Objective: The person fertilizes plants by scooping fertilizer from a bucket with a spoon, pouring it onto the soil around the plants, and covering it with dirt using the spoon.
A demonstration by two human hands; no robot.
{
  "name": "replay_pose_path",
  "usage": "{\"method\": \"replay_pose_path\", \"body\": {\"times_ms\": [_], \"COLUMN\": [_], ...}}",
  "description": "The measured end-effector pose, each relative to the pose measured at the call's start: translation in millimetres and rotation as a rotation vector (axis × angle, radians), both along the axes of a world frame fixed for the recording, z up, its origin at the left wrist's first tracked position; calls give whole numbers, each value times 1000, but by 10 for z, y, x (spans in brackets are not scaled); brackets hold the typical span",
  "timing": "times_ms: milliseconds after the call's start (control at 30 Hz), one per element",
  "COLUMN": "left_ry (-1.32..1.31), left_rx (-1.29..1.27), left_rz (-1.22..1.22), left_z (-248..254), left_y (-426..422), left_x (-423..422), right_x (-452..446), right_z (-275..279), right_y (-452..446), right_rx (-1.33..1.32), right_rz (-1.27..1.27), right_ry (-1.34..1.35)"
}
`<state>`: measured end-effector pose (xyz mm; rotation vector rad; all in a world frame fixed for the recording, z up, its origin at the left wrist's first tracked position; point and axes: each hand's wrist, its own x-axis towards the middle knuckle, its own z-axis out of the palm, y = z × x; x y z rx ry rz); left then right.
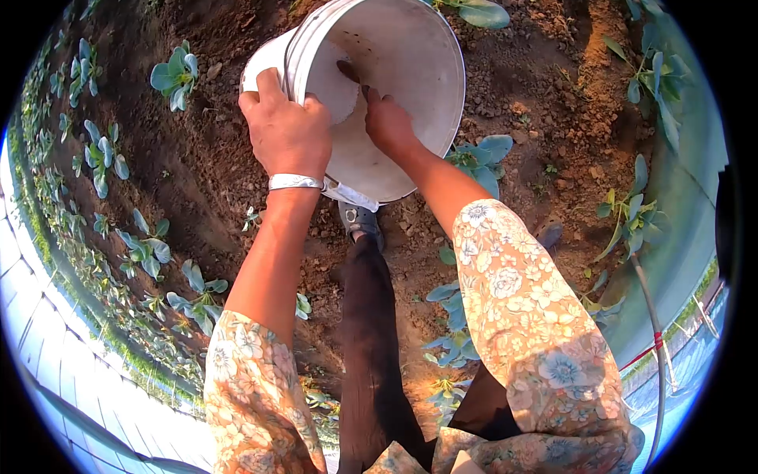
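A white bucket [430,87] is tilted in front of me, its mouth facing me. My left hand [288,130] is closed over the bucket's left rim, with a band around the wrist. Inside the mouth, my right hand [387,125] grips a small dark spoon [347,71] by its handle. The spoon's bowl is beside white grainy material [330,85] lying along the bucket's left inner side. A wire handle runs near the left rim, and its pale grip [351,195] hangs at the lower edge.
Leafy young plants [175,75] grow in rows in brown soil [545,118] on both sides. My shoe [362,221] is below the bucket, near a plant [483,162]. Greenish sheeting [691,182] rises at the right, with a dark hose [654,316] beside it.
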<state>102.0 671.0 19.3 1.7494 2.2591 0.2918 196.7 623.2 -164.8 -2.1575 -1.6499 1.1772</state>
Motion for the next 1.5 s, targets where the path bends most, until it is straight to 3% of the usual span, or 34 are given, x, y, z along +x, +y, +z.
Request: {"method": "replay_pose_path", "body": {"times_ms": [100, 200, 333, 533, 733, 1033, 1233, 1300, 1400, 1500], "left_ry": [1, -2, -12, 16, 133, 253, 255, 263, 279, 283], "left_rx": [-8, -20, -4, 28, -6, -12, -68, -73, -47, -52], "left_rz": [9, 16, 46, 42, 8, -69, -45, -35, -54, -74], "left_z": [6, 41, 24, -14, -95, -188, -120, -112, -157, -137], "left_y": [9, 0, -38, -91, -51, 54, 114, 102, 116, 111], "left_x": [-4, -32, -10, 78, -3, -153, -199, -192, -188, -157], "right_x": [-105, 263, 725, 1355, 2183, 3641, 3884, 3833, 3409, 3187], "right_z": [-552, -299, 159, 713, 1072, 1377, 1372, 1179, 677, 492], "right_y": [-99, -52, -124, -348, -718, -1827, -2639, -2949, -3465, -3518], "right_rx": [240, -208, -524, -594, -525, -450, -506, -597, -227, -155], "right_rz": [32, -93, -434, -524, -543, -636, -670, -604, -314, -117], "right_ry": [169, 443, 931, 1166, 1176, 886, 576, 483, 265, 59]}}
